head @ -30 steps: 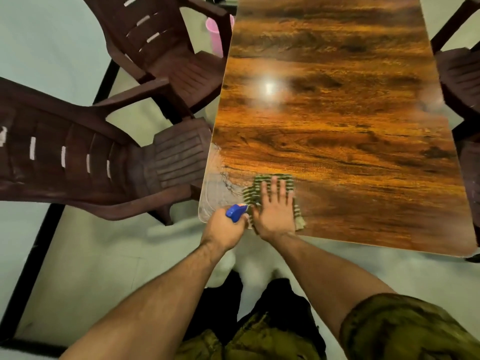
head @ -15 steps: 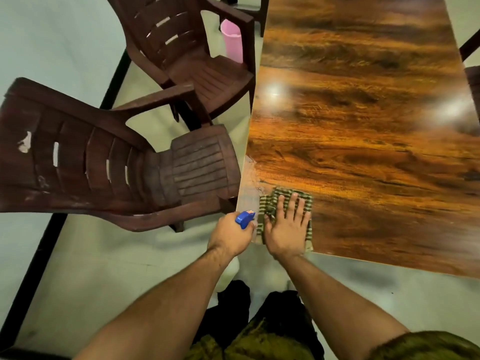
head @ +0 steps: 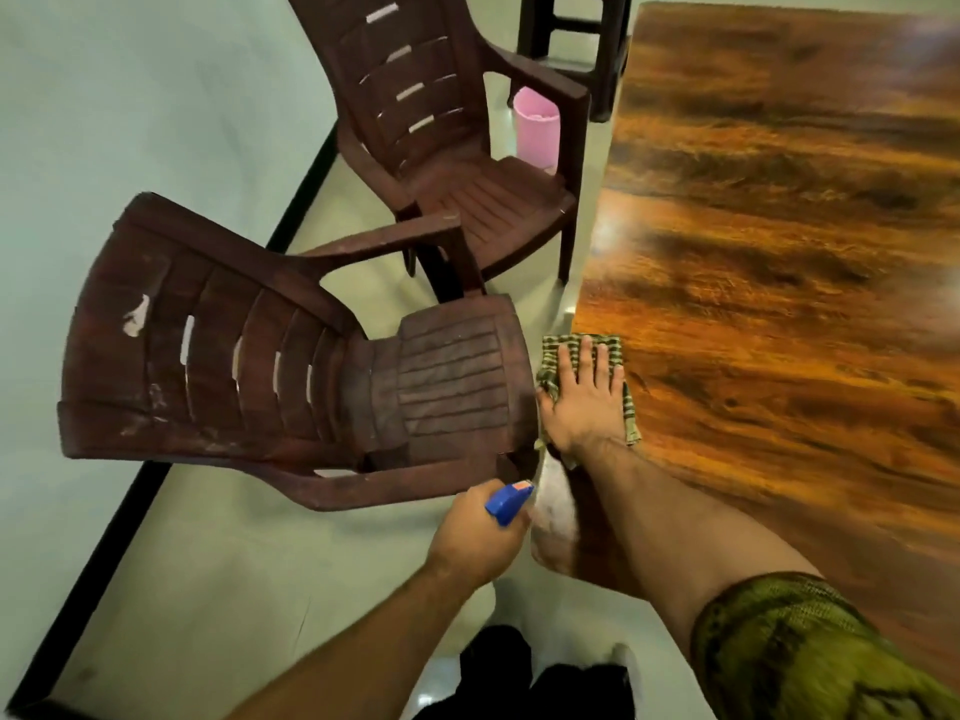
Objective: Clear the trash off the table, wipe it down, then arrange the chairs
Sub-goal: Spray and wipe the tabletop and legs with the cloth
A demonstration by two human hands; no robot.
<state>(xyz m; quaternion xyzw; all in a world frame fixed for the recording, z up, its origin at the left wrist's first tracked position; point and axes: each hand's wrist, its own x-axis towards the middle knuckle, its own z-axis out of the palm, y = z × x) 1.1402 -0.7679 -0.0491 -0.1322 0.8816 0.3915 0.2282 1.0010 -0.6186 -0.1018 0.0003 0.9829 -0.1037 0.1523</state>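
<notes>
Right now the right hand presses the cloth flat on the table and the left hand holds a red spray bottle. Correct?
No. The head view shows the spray bottle in the left hand is blue, not red; the rest is right.

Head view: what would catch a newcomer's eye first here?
The glossy wood-grain table fills the right side, and the right hand presses a green checked cloth at its near left edge. Beside that edge stands a brown plastic chair, and the left hand below grips a blue-nozzled spray bottle.
</notes>
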